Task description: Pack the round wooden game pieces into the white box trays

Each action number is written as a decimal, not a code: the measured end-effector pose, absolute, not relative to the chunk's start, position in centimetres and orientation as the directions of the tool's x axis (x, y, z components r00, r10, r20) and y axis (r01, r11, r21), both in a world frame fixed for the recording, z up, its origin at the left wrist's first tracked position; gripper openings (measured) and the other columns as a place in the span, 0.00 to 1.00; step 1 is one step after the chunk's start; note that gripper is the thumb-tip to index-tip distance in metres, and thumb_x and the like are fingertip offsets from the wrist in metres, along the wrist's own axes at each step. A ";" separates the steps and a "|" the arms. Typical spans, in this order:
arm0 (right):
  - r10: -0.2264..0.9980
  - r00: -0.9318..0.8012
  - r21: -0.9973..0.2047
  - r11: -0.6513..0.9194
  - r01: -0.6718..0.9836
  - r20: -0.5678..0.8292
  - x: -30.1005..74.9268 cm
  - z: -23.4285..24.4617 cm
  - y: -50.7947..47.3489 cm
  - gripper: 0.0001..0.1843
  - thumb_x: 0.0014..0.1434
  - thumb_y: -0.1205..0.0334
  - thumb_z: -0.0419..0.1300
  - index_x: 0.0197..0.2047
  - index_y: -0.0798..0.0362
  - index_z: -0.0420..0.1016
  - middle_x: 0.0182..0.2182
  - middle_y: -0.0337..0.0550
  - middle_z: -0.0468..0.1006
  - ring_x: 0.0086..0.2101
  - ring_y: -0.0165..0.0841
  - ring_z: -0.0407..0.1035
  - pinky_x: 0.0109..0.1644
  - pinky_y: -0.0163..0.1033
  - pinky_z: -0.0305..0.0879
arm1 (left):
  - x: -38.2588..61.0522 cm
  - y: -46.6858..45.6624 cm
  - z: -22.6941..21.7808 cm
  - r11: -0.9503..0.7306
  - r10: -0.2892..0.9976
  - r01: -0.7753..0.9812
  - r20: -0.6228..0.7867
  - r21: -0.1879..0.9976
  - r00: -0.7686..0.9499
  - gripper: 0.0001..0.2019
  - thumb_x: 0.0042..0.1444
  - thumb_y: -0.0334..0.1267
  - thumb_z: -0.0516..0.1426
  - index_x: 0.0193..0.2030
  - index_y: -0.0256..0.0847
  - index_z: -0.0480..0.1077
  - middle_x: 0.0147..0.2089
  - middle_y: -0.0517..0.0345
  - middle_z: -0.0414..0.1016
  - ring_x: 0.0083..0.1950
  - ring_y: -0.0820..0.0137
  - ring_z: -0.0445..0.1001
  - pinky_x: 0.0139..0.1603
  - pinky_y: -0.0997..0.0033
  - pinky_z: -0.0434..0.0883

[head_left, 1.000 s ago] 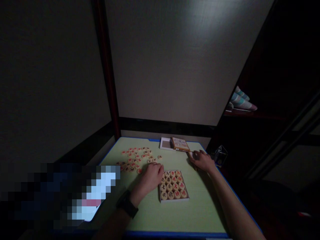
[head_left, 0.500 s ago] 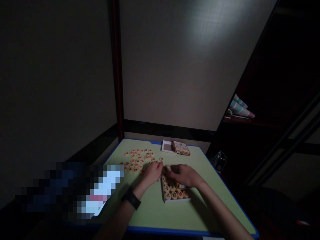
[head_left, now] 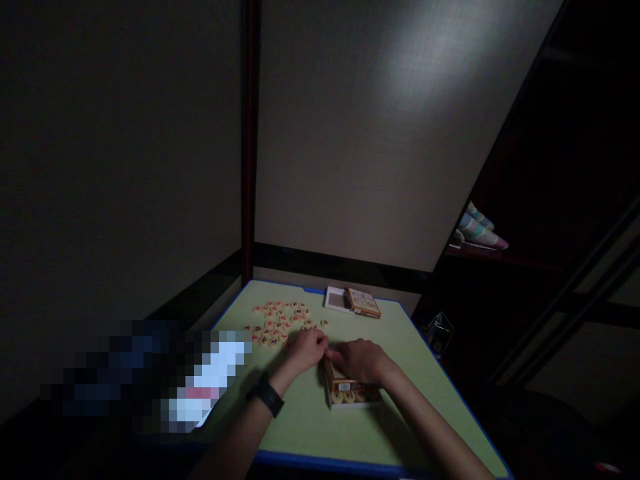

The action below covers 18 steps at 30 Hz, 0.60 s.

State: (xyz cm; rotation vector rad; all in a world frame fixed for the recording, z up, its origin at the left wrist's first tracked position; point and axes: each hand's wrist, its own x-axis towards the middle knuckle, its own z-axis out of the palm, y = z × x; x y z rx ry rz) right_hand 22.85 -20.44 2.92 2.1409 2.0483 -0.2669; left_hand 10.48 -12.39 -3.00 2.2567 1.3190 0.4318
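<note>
- A brown-and-orange cardboard lid (head_left: 345, 386) sits partly over a shallow, white rectangular tray (head_left: 356, 405) on the near part of the surface; round, cream pieces (head_left: 349, 396) show along the tray's near side.
- The right hand (head_left: 363, 360) spans the lid, its fingers grasping it; the left hand (head_left: 307, 348), a black watch (head_left: 265, 395) on its wrist, curls by the tray's far left corner, its grip impossible to tell.
- Toward the far edge, a second white tray (head_left: 337, 299) shows its grey-brown bottom beside a printed, orange-brown box cover (head_left: 364, 302).
- Pale green and blue-edged, the surface (head_left: 310, 437) stands before a grey wall panel (head_left: 350, 133); striped fabric (head_left: 480, 230) lies on a dark shelf at right.
- Counted: two hands, two trays, one lid, one cover, one watch; more than twenty loose, red- and black-marked discs (head_left: 269, 324) at left, too crowded for an exact tally.
</note>
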 end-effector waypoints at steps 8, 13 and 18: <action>0.984 -0.020 -0.096 0.003 0.995 -0.179 24.9 2.1 -22.8 0.26 0.70 0.49 0.43 0.49 0.51 0.79 0.44 0.55 0.83 0.44 0.47 0.78 0.45 0.44 0.69 | 10.6 -12.1 -4.9 -0.554 0.795 0.608 0.145 0.568 0.589 0.12 0.60 0.33 0.53 0.36 0.40 0.79 0.40 0.54 0.83 0.41 0.68 0.78 0.44 0.74 0.68; 0.994 0.041 -0.053 -0.046 0.998 -0.101 24.0 -0.6 -25.2 0.24 0.70 0.51 0.46 0.62 0.48 0.70 0.62 0.59 0.69 0.57 0.56 0.68 0.56 0.61 0.64 | 10.6 -12.0 -5.8 -0.654 0.733 0.577 0.219 0.489 0.645 0.12 0.62 0.35 0.52 0.38 0.39 0.79 0.41 0.52 0.82 0.45 0.66 0.77 0.50 0.71 0.68; 0.998 -0.034 -0.078 0.038 0.996 0.050 22.5 -4.1 -26.7 0.35 0.67 0.37 0.43 0.73 0.38 0.50 0.72 0.50 0.45 0.69 0.61 0.36 0.65 0.74 0.43 | 10.6 -12.1 -5.3 -0.660 0.727 0.593 0.195 0.461 0.658 0.13 0.63 0.35 0.52 0.38 0.40 0.79 0.41 0.52 0.81 0.45 0.67 0.76 0.51 0.71 0.69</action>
